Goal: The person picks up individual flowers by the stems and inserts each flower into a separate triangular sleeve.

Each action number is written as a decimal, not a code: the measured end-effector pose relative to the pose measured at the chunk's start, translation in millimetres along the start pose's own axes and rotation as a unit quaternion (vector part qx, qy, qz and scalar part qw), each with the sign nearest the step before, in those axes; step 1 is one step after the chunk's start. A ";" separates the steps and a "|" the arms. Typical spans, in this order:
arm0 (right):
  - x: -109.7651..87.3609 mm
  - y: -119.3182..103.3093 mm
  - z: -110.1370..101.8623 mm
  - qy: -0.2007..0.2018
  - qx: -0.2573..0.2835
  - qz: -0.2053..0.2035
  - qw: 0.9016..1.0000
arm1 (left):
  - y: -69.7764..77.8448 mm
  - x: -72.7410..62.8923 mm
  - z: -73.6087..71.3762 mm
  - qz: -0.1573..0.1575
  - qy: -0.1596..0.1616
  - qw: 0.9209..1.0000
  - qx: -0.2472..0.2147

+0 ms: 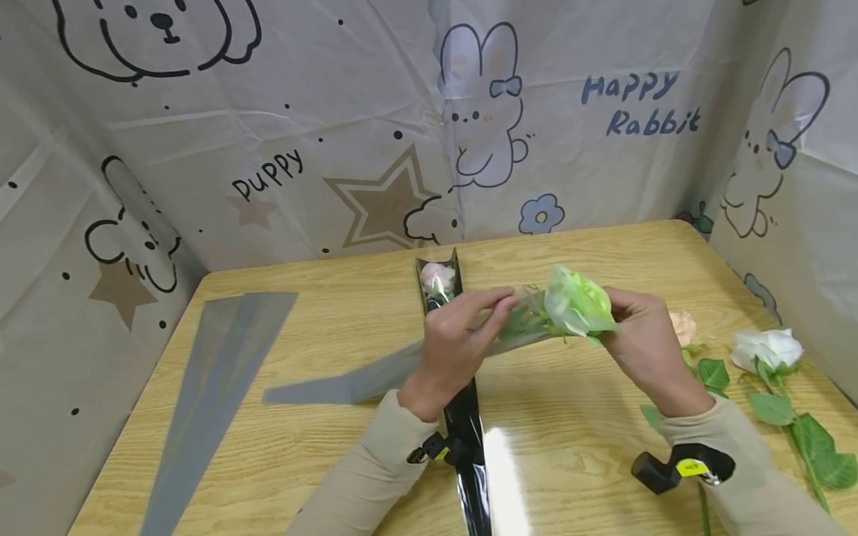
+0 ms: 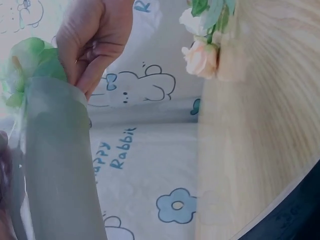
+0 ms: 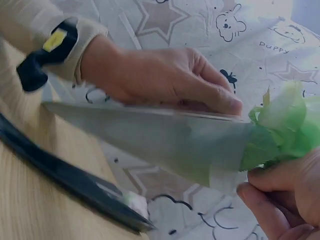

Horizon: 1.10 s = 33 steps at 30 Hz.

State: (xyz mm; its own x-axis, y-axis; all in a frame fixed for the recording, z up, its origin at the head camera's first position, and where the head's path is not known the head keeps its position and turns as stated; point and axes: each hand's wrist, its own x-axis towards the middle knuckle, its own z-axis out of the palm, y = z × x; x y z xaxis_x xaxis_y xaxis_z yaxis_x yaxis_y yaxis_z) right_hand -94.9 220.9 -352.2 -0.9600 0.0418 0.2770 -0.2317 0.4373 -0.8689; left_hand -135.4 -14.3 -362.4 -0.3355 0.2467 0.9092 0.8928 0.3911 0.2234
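Observation:
A green flower (image 1: 579,301) sticks out of the wide mouth of a translucent grey flower sleeve (image 1: 389,376), which tapers to the left above the table. My left hand (image 1: 456,346) pinches the sleeve's upper edge just below the bloom. On the other side, my right hand (image 1: 640,342) pinches the sleeve's rim close against the petals and a green leaf (image 3: 259,147); the right wrist view shows thumb and finger together there. The stem inside the sleeve is hidden by the grey film. Beneath my left arm lies a long black sleeve (image 1: 465,424) holding a pale pink rose (image 1: 438,279).
Flat grey sleeves (image 1: 214,387) lie on the left of the wooden table (image 1: 322,454). A white rose (image 1: 767,350) and a peach rose (image 1: 684,327) with leafy stems lie at the right. Printed cloth (image 1: 375,97) walls in the back and sides.

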 end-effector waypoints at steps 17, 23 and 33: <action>8.6 32.0 20.5 -0.219 0.101 0.091 0.966 | -3.0 3.9 -7.6 -0.021 0.004 1.000 0.023; 3.3 33.2 33.1 -0.272 0.125 0.094 0.950 | -1.2 2.1 -4.8 -0.011 -0.007 1.000 0.021; -1.4 38.9 46.2 -0.296 0.285 0.083 0.908 | 3.0 -4.2 5.5 0.021 -0.036 0.998 0.037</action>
State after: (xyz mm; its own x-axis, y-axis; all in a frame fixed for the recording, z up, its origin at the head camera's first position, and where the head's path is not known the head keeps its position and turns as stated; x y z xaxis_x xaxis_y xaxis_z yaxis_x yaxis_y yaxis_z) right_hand -109.8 196.3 -405.3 -0.8663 -0.4996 0.0008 0.0418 -0.0742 -0.9964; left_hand -133.0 -9.3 -367.4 -0.3207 0.3264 0.8892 0.8831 0.4424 0.1561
